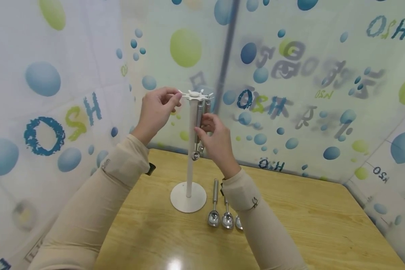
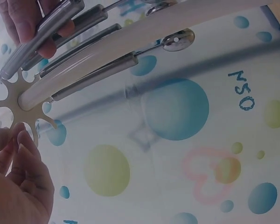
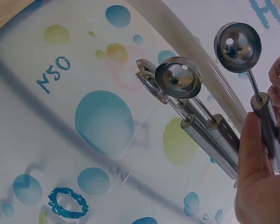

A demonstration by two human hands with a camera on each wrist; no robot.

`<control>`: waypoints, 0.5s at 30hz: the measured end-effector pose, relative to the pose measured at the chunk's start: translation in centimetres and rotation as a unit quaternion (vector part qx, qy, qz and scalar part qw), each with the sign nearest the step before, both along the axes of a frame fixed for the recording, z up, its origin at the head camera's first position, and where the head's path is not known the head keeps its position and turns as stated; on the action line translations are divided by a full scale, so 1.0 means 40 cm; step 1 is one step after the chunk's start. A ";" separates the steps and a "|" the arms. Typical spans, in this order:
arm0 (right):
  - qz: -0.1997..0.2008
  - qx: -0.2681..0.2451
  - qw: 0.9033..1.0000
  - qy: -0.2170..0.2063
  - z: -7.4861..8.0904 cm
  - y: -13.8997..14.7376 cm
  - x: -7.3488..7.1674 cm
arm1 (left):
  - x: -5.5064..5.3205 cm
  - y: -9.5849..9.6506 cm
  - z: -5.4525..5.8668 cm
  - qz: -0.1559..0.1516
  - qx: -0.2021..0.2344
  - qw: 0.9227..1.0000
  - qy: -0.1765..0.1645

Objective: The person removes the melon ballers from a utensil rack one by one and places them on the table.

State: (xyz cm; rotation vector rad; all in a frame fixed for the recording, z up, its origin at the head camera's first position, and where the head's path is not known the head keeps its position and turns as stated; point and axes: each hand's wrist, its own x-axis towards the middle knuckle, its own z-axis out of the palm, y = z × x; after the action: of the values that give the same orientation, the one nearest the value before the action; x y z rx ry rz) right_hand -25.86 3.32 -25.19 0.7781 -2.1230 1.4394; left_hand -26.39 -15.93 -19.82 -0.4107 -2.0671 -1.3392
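A white utensil stand [image 1: 190, 161] rises from a round base, with a star-shaped hook top [image 1: 194, 95]. My left hand [image 1: 159, 108] pinches one arm of that top between thumb and fingertips. With my right hand [image 1: 217, 140] I grip a melon baller [image 3: 238, 49] by its steel handle, close against the hooks; its bowl is round with a small hole. Several other melon ballers hang from the stand beside it, one with its bowl [image 3: 178, 77] facing the right wrist view. Part of the held handle is hidden behind my fingers.
Three steel scoops lie in a row on the wooden table [image 1: 307, 217], right of the base: one scoop [image 1: 213, 217] at the left, a middle scoop [image 1: 227, 220], and a third partly hidden by my right sleeve. A patterned curtain [image 1: 290, 112] encloses the table's far side.
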 end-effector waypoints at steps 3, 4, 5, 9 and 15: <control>0.003 0.001 1.000 -0.002 0.003 0.001 0.003 | 0.000 0.000 0.000 -0.001 0.000 1.000 -0.002; 0.003 0.002 1.000 -0.002 0.003 0.001 0.004 | -0.001 -0.001 0.000 0.000 -0.002 1.000 -0.002; 0.004 0.003 1.000 -0.003 0.004 0.001 0.005 | 0.000 -0.001 0.000 0.001 -0.003 1.000 -0.002; 0.006 0.001 1.000 0.001 0.002 0.002 0.004 | 0.001 -0.002 0.001 0.001 -0.005 1.000 -0.003; 0.011 -0.001 1.000 0.006 0.000 0.000 0.004 | 0.006 -0.004 0.000 0.002 -0.003 1.000 -0.005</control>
State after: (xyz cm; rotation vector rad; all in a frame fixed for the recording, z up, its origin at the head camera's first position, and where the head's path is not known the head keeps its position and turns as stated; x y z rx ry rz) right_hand -25.70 3.33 -25.18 0.8099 -2.1105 1.4430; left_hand -26.15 -16.10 -19.82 -0.4029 -2.0801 -1.3359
